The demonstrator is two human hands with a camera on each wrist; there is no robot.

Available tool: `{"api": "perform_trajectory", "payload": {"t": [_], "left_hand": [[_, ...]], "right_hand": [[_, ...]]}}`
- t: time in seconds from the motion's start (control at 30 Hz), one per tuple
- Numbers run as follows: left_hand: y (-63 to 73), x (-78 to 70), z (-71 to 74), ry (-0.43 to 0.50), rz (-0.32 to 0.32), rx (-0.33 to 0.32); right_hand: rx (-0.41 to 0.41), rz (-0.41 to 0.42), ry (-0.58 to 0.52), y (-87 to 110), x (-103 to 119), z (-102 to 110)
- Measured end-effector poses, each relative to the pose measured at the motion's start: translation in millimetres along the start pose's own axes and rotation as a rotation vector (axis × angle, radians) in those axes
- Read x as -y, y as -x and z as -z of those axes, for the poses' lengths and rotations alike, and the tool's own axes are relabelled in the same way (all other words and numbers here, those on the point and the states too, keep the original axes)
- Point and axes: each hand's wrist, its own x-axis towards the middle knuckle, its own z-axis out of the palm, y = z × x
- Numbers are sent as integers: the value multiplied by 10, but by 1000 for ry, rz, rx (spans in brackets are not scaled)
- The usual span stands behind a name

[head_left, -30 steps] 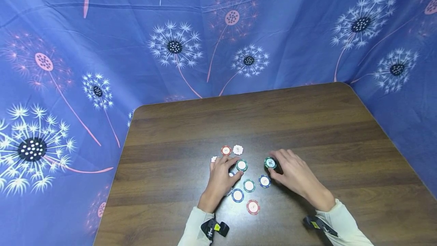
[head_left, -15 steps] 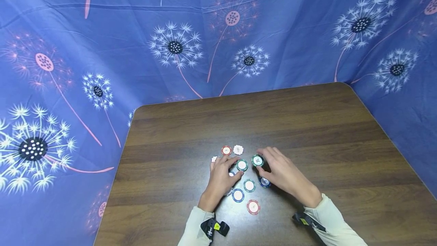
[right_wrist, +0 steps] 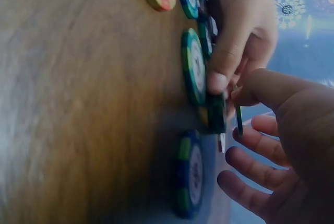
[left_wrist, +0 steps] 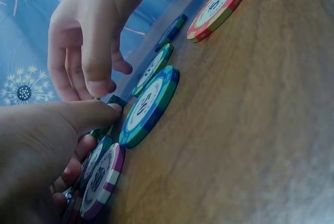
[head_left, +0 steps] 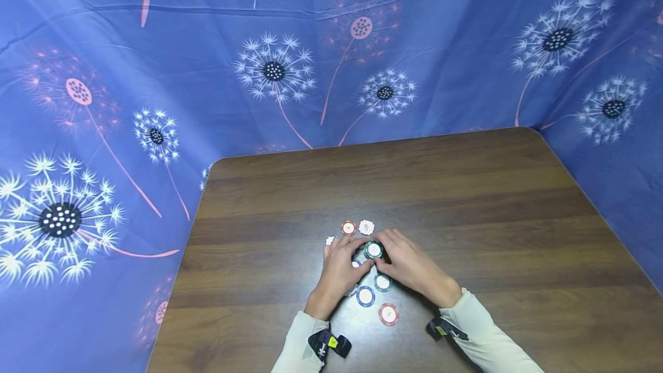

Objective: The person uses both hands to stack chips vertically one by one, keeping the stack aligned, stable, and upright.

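My left hand (head_left: 339, 272) pinches a low stack of green poker chips (head_left: 373, 250) on the table, with thumb and index finger at its sides. In the right wrist view this stack (right_wrist: 216, 114) sits beside the left thumb. My right hand (head_left: 411, 261) has come against the same stack from the right. Between its thumb and index finger is a single green poker chip (right_wrist: 239, 118), edge-on and just over the stack; its other fingers are spread. A green chip (head_left: 383, 282) lies flat just below the hands. A blue chip (right_wrist: 190, 174) under the right hand is hidden in the head view.
Loose chips lie around the hands: a red chip (head_left: 349, 227) and a white chip (head_left: 366, 227) behind, a blue chip (head_left: 365, 296) and a red chip (head_left: 388, 314) in front. A purple-and-white chip (left_wrist: 103, 182) lies by the left fingers. Blue patterned cloth (head_left: 321, 73) hangs behind the wooden table (head_left: 466, 189).
My right hand has moved left, carrying the green chip marked 20 to the stack at my left fingers. The left hand has kept its place, and the head view has shifted slightly.
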Motion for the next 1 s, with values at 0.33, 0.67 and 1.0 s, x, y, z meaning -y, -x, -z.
{"api": "perform_trajectory", "payload": {"t": [0.33,0.67,1.0], "left_hand": [[-31,-14,9,-2,-29,-28],[-41,-24,27,18,-42,-43],[36,-9,5,37,-2,-2]], "right_hand": [[22,-42,-4,-17,-17,-52],[23,-100,-133,8,-93,-66],[42,-130,-200,104,-83,-101]]}}
